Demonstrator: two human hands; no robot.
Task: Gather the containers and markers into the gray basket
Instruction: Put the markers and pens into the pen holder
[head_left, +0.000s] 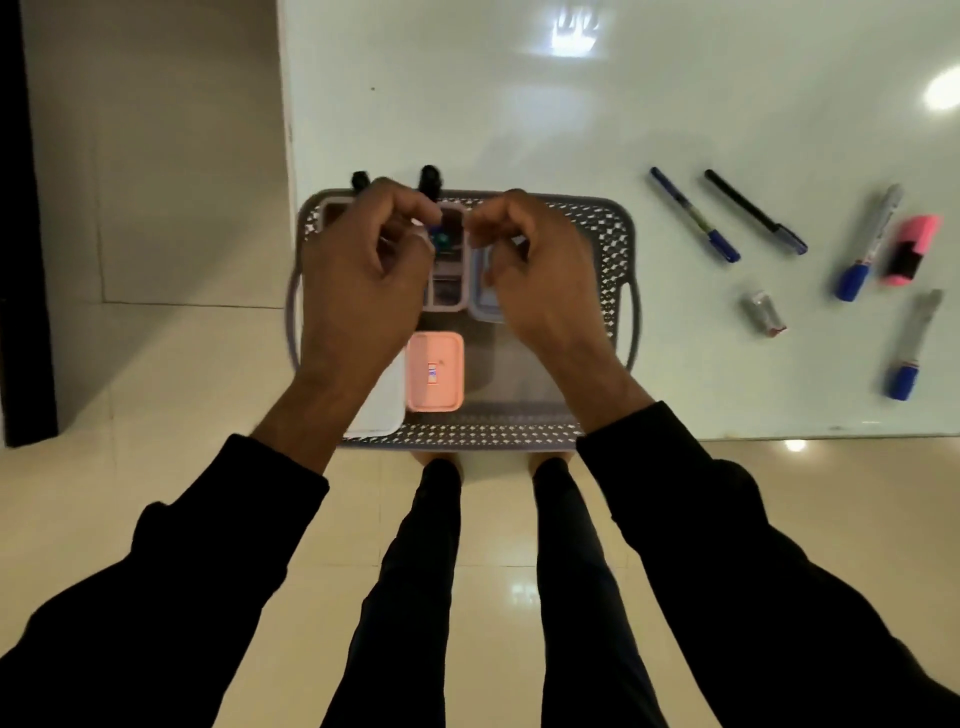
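While both hands hover low over the gray basket (597, 244) at the centre of the frame, most of the sorting looks done on the container side; at the basket's lower left lies a white container (382, 405), partly under the left forearm, with a pink container (435, 371) touching its right edge, lid up. The left hand (358, 275) has its fingers curled in close, thumb meeting fingertips near a compartmented gray organiser (445, 288); two black markers (430, 179) stick up past its knuckles at the basket's far rim, though whether it pinches them I cannot tell. The right hand (540, 280) is likewise curled nearly closed above a bluish container (485, 306); what it grips, if anything, is hidden. Further right, on the white table (623, 104), the loose items wait: a blue pen (693, 213), a black pen (753, 210), a small clear cap (766, 314), two blue-capped markers (865, 247), and a pink highlighter (911, 249). These should be light, stiff and smooth, liable to roll; best pinched mid-barrel.
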